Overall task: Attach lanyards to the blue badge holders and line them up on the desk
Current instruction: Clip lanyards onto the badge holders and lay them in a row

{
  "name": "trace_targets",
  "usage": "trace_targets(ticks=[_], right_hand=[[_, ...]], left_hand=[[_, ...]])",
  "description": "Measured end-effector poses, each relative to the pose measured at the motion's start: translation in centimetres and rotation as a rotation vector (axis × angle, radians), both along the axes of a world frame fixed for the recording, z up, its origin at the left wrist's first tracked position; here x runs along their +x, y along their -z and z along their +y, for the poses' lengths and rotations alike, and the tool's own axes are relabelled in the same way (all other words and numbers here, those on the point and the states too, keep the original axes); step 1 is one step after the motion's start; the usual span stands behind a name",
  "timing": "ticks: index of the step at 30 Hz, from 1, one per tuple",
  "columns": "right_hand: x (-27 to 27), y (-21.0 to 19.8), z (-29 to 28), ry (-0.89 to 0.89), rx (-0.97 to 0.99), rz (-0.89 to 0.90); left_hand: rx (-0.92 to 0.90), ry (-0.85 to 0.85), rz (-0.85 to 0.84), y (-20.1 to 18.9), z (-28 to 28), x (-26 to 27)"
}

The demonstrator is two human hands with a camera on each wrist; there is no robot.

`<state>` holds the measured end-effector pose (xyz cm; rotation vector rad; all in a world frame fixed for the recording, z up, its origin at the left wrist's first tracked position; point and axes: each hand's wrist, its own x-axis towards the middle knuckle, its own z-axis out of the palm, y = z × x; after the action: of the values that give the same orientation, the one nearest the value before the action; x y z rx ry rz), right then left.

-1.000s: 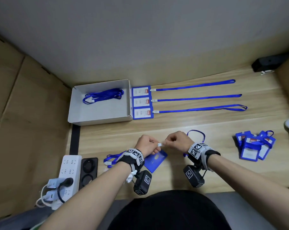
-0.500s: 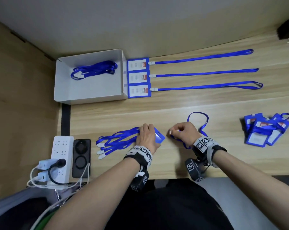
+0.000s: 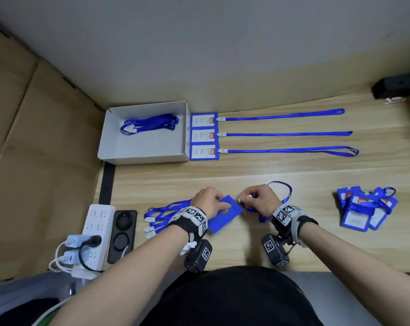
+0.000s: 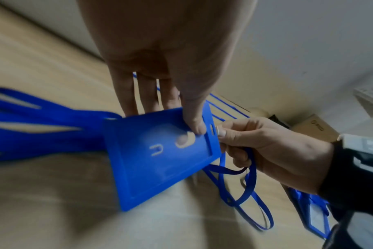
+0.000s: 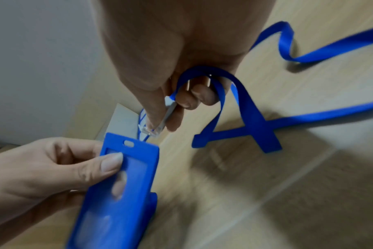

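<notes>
My left hand [image 3: 211, 202] pinches a blue badge holder [image 3: 225, 214] near its slotted top edge, thumb on its face [image 4: 160, 156]. My right hand [image 3: 258, 200] pinches the clear clip [image 5: 160, 123] of a blue lanyard [image 3: 284, 191], just right of the holder's slot [image 5: 128, 143]; clip and slot are a small gap apart. The lanyard strap [image 5: 245, 114] loops under my right fingers and trails over the desk. Three finished holders [image 3: 204, 136] with straight lanyards [image 3: 288, 134] lie in a row at the back.
A white box [image 3: 138, 151] holding spare lanyards [image 3: 149, 123] stands back left. Loose lanyards [image 3: 161, 215] lie left of my left wrist. A pile of badge holders [image 3: 364, 208] sits at the right. A power strip [image 3: 95, 229] and a black device [image 3: 122, 234] occupy the front left.
The holder has been lifted and tilted in my left hand. My right hand has brought the lanyard clip closer to the holder's slot. The head view has shifted.
</notes>
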<state>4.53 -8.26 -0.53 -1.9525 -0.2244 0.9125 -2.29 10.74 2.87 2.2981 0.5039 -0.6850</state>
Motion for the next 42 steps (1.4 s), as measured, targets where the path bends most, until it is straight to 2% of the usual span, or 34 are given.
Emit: trace_targets(ticks=[7,10,16,25,34,42], right_hand=[[1.5,-2.9,1.2,-0.146,0.0,-0.063],[1.7,-3.6,1.1,-0.169,0.017,-0.057],[1.4,-3.3,0.6,-0.122,0.03,-0.04],[0.7,-3.6,0.8,-0.117,0.017,-0.029],[1.3,-3.5,1.6,-0.111,0.041,0.032],[1.6,-4.0,1.7,-0.124,0.055,0.065]], left_hand=[[-0.086,0.115,-0.081,-2.5,1.8,1.2],[-0.111,0.083,-0.087,-2.4,2.0,1.5],[-0.279,0.038,-0.068,-1.7,1.6,1.4],[-0.255,0.07,-0.028,-1.3,1.9,1.6],[-0.327,-0.026,-0.052,-1.6,2.8,1.4],[-0.339,-0.04,-0.063,-1.6,3.2,1.4]])
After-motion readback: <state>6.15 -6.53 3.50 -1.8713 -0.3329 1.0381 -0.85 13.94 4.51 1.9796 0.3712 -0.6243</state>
